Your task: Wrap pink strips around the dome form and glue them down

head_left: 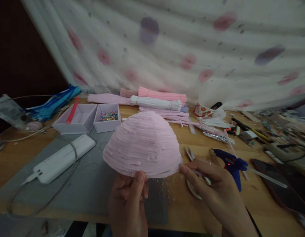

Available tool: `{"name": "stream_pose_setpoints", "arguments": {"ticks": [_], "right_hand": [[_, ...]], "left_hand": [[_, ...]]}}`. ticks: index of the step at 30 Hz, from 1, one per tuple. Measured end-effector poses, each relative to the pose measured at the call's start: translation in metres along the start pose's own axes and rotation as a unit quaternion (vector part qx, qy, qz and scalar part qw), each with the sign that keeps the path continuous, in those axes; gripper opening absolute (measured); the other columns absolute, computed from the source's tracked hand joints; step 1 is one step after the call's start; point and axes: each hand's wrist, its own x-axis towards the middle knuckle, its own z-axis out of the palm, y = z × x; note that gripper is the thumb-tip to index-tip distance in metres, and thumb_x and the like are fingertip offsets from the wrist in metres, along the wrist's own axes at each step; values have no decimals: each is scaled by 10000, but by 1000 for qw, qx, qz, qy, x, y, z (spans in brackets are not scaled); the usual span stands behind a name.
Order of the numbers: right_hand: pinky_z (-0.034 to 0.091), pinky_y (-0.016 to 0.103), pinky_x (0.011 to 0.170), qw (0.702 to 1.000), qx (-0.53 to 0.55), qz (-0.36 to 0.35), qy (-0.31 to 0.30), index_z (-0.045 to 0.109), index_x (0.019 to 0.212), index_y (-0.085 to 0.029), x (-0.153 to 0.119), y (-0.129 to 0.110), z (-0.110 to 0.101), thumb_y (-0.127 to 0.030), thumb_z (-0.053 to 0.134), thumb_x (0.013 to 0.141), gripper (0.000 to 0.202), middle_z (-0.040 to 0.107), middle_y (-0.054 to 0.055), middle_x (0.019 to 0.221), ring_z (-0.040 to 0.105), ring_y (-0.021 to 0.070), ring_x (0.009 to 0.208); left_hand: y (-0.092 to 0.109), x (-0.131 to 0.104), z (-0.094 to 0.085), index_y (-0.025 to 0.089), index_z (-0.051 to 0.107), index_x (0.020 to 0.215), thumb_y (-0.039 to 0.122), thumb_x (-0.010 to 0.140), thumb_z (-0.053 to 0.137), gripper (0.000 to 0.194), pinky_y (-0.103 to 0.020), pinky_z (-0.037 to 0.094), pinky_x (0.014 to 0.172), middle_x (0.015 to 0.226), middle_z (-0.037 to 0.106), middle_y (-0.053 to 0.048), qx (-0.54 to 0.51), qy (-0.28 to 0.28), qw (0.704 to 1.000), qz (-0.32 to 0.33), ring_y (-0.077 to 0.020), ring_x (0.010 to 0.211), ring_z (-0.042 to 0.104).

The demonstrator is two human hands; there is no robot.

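A pale pink dome (145, 144), covered in rows of fuzzy strips that look like chenille stems, is held up over the table. My left hand (131, 200) grips its lower rim from below, thumb in front and the other fingers partly hidden underneath. At the rim's right corner, my right hand (214, 184) pinches thumb and forefinger together on what looks like the end of a pink chenille stem, mostly hidden by the fingers. Scissors (192, 189) lie beneath the right hand. Just right of it is a blue glue gun (230, 163) with a small red light and a clear glue stick.
Bundles of pink and white stems (156, 102) lie along the back. Two lilac boxes (93, 120), one holding beads, stand at left behind a white power bank (65, 159) with a cable. A phone (278, 184) and cluttered tools occupy the right.
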Motion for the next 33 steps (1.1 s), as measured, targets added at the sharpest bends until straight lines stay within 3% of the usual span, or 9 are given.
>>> {"name": "stream_pose_setpoints", "arguments": {"ticks": [3, 5, 9, 12, 17, 20, 23, 28, 33], "right_hand": [[423, 257, 577, 1000, 19, 5, 4, 673, 652, -231, 0, 10, 0, -342, 684, 881, 255, 611, -21, 640, 573, 144, 617], [460, 287, 738, 999, 37, 5, 5, 689, 708, -241, 1, 17, 1, -342, 689, 881, 200, 666, 14, 845, 630, 183, 839], [422, 360, 966, 992, 108, 26, -53, 702, 830, -259, 3, 28, 4, -360, 645, 929, 153, 672, 52, 1155, 597, 237, 1160], [433, 354, 948, 986, 144, 34, -80, 693, 853, -253, 5, 29, 11, -368, 621, 953, 168, 692, 49, 1136, 621, 220, 1123], [472, 295, 859, 978, 199, 35, -45, 660, 790, -239, 6, 22, 25, -347, 652, 929, 177, 711, 21, 1037, 652, 176, 979], [497, 262, 831, 972, 230, 45, -30, 675, 789, -236, 6, 17, 30, -334, 668, 915, 161, 713, 22, 1052, 659, 167, 982], [526, 228, 786, 968, 246, 39, -33, 700, 815, -240, 5, 10, 35, -313, 679, 906, 119, 701, 27, 1092, 671, 155, 974], [533, 259, 858, 973, 231, 9, -14, 722, 815, -253, 1, -4, 46, -286, 688, 893, 92, 707, 39, 1073, 642, 193, 1118], [498, 340, 963, 987, 159, -8, -18, 713, 829, -257, -14, -18, 40, -309, 618, 939, 154, 711, 59, 1084, 601, 232, 1200]], "left_hand": [[1, 3, -3, 201, 665, 586, 353, 620, 909, 289, -153, 360, 482, 475, 542, 88, -5, -8, 1000, 4, -30, 441, 414], [2, 7, -7, 193, 657, 601, 344, 633, 908, 295, -150, 364, 475, 495, 556, 96, -13, -8, 1000, 5, -18, 424, 418], [3, 15, -16, 193, 644, 608, 345, 679, 884, 293, -183, 371, 443, 544, 609, 85, -6, -23, 999, 22, -21, 387, 409], [4, 22, -21, 219, 682, 654, 383, 701, 866, 252, -205, 381, 437, 542, 606, 75, 10, -23, 999, 37, -47, 404, 417], [1, 34, -24, 245, 731, 795, 498, 705, 838, 289, -259, 502, 495, 629, 671, 37, 25, -47, 999, 4, -117, 492, 569], [-10, 32, -20, 260, 768, 850, 453, 651, 884, 300, -328, 589, 674, 801, 771, -11, 45, -71, 996, -8, -207, 724, 716], [-21, 22, -14, 233, 793, 838, 436, 561, 932, 370, -426, 554, 938, 906, 802, -60, 50, -110, 993, -14, -298, 974, 729], [-23, 9, -14, 183, 813, 916, 554, 811, 708, 400, -494, 487, 1040, 1013, 798, -132, 28, -155, 986, -63, -331, 1079, 705], [-19, 6, -15, 165, 819, 887, 647, 796, 669, 513, -473, 499, 1023, 979, 803, -146, -9, -159, 983, -89, -337, 1066, 711]]}}
